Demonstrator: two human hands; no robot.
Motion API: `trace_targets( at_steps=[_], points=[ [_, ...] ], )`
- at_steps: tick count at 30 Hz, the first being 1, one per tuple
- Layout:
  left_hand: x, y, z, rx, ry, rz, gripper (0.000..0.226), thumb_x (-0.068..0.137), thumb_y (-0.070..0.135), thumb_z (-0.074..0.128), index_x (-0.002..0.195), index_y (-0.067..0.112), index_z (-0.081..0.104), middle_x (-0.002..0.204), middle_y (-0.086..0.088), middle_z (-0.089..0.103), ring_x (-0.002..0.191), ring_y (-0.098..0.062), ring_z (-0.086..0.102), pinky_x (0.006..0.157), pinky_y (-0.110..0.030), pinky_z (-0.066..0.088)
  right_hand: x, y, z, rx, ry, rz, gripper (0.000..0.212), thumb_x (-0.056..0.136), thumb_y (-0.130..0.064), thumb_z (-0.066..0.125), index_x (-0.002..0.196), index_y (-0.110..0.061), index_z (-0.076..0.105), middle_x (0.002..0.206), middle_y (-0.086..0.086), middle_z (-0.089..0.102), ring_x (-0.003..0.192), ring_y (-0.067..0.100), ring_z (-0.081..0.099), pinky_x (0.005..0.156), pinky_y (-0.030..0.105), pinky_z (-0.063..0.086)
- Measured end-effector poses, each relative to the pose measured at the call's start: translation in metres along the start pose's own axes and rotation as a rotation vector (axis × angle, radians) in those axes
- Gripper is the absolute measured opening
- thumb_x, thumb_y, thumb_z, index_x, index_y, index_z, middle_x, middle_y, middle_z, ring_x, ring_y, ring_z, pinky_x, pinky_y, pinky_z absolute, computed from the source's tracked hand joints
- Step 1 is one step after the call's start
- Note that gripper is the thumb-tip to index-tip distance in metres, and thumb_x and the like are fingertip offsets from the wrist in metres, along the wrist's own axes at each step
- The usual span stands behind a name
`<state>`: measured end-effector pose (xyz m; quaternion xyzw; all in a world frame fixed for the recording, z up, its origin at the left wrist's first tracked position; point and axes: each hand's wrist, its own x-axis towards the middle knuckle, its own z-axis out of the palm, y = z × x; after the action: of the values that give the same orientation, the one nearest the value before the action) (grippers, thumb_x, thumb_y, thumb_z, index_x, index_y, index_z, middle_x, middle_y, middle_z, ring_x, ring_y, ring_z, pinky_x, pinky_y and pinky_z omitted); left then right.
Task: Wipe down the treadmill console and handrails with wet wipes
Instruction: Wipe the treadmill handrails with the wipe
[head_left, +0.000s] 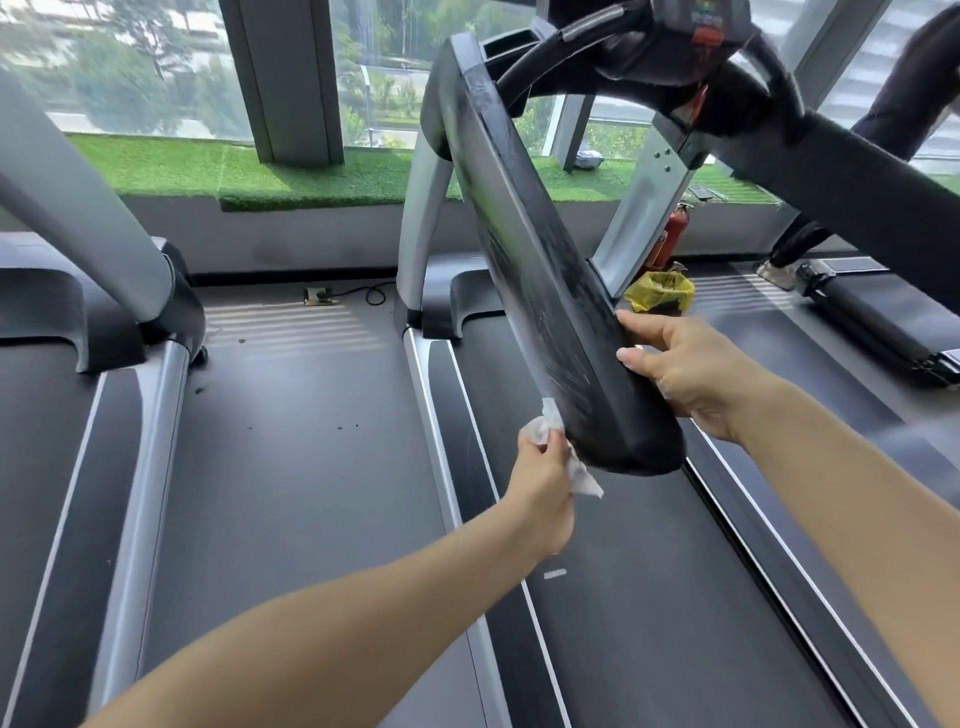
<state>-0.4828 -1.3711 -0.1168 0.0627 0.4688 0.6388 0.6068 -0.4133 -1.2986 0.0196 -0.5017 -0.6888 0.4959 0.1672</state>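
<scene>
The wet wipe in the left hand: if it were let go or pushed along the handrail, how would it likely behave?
The wet wipe is probably limp: it sits bunched in the left hand with a loose corner hanging below. It looks thin, so likely very light. Smeary streaks on the handrail suggest it is damp and would cling and drag rather than glide.

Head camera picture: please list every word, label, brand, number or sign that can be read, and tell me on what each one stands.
No text can be read in this picture.
Console: coloured and red patches, too blurred to read.
Running belt: a small pale mark, too small to read.
Fire extinguisher: a label, too small to read.
Handrail, wet wipe, yellow bag: no text visible.
</scene>
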Motion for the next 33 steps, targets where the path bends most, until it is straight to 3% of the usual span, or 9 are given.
trace_targets(
  at_steps=[3, 5, 9, 15, 18, 20, 28, 31, 33],
  points=[
    [0.022, 0.015, 0.002, 0.013, 0.055, 0.075, 0.012, 0.102, 0.036, 0.036, 0.105, 0.03, 0.046, 0.098, -0.005, 0.057, 0.092, -0.021, 0.054, 0.068, -0.03, 0.051, 0.001, 0.0, -0.002, 0.026, -0.001, 0.029, 0.048, 0.096, -0.002, 0.048, 0.14, -0.021, 0.044, 0.11, -0.002, 0.062, 0.083, 0.009, 0.059, 0.063, 0.027, 0.048],
    [0.054, 0.043, 0.003, 0.037, 0.092, 0.152, 0.028, 0.098, 0.043, 0.042, 0.115, 0.021, 0.047, 0.103, -0.013, 0.061, 0.093, -0.026, 0.058, 0.08, -0.041, 0.051, 0.004, -0.001, -0.002, 0.026, 0.0, 0.044, 0.048, 0.095, -0.002, 0.049, 0.139, -0.02, 0.045, 0.107, -0.002, 0.063, 0.081, 0.008, 0.059, 0.062, 0.027, 0.048],
    [0.111, 0.112, 0.005, 0.113, 0.166, 0.287, 0.034, 0.094, 0.051, 0.047, 0.086, 0.018, 0.044, 0.071, -0.008, 0.047, 0.063, -0.021, 0.045, 0.058, -0.035, 0.041, 0.012, -0.011, 0.001, 0.018, -0.002, 0.07, 0.046, 0.095, -0.002, 0.051, 0.138, -0.016, 0.047, 0.116, 0.001, 0.063, 0.079, 0.005, 0.059, 0.058, 0.021, 0.046],
    [0.081, 0.075, -0.004, 0.035, 0.028, 0.261, 0.022, 0.101, 0.032, 0.041, 0.112, 0.013, 0.044, 0.083, -0.007, 0.05, 0.071, -0.018, 0.047, 0.062, -0.029, 0.045, 0.018, -0.014, 0.004, 0.012, -0.012, 0.074, 0.044, 0.095, -0.004, 0.052, 0.138, -0.013, 0.047, 0.12, 0.005, 0.063, 0.09, 0.013, 0.062, 0.064, 0.021, 0.05],
    [0.042, 0.03, -0.009, -0.034, -0.09, 0.154, 0.015, 0.1, 0.038, 0.041, 0.102, 0.023, 0.044, 0.096, -0.007, 0.056, 0.088, -0.021, 0.054, 0.07, -0.031, 0.049, 0.016, -0.012, 0.004, -0.01, -0.004, 0.066, 0.047, 0.094, -0.006, 0.053, 0.14, -0.013, 0.045, 0.126, 0.004, 0.06, 0.102, 0.018, 0.061, 0.076, 0.028, 0.053],
    [0.057, 0.034, -0.007, -0.033, -0.032, 0.159, 0.017, 0.099, 0.041, 0.041, 0.095, 0.025, 0.044, 0.096, -0.009, 0.054, 0.089, -0.023, 0.051, 0.074, -0.037, 0.048, 0.017, -0.012, 0.004, -0.004, 0.002, 0.074, 0.047, 0.094, -0.006, 0.053, 0.14, -0.014, 0.045, 0.127, 0.004, 0.06, 0.102, 0.019, 0.062, 0.081, 0.031, 0.053],
    [0.14, 0.151, 0.001, 0.063, 0.141, 0.264, 0.017, 0.101, 0.032, 0.04, 0.113, 0.02, 0.041, 0.096, -0.005, 0.053, 0.082, -0.019, 0.053, 0.083, -0.043, 0.051, 0.019, -0.015, 0.006, -0.027, 0.048, 0.076, 0.047, 0.094, -0.006, 0.054, 0.14, -0.013, 0.045, 0.126, 0.001, 0.059, 0.091, 0.012, 0.062, 0.074, 0.025, 0.053],
    [0.113, 0.135, 0.005, 0.145, 0.143, 0.348, 0.014, 0.1, 0.036, 0.042, 0.092, 0.025, 0.042, 0.085, -0.003, 0.047, 0.078, -0.017, 0.046, 0.069, -0.036, 0.046, 0.018, -0.011, 0.009, -0.028, 0.047, 0.018, 0.04, 0.095, -0.006, 0.051, 0.135, -0.014, 0.051, 0.114, -0.003, 0.063, 0.08, 0.001, 0.061, 0.067, 0.013, 0.052],
    [0.087, 0.099, 0.003, 0.138, 0.096, 0.394, 0.015, 0.099, 0.038, 0.044, 0.088, 0.028, 0.041, 0.087, -0.004, 0.044, 0.081, -0.017, 0.043, 0.074, -0.034, 0.044, 0.018, -0.01, 0.008, -0.027, 0.045, 0.007, 0.04, 0.096, -0.006, 0.051, 0.134, -0.015, 0.052, 0.111, -0.002, 0.065, 0.079, 0.001, 0.061, 0.065, 0.01, 0.052]
  ],
)
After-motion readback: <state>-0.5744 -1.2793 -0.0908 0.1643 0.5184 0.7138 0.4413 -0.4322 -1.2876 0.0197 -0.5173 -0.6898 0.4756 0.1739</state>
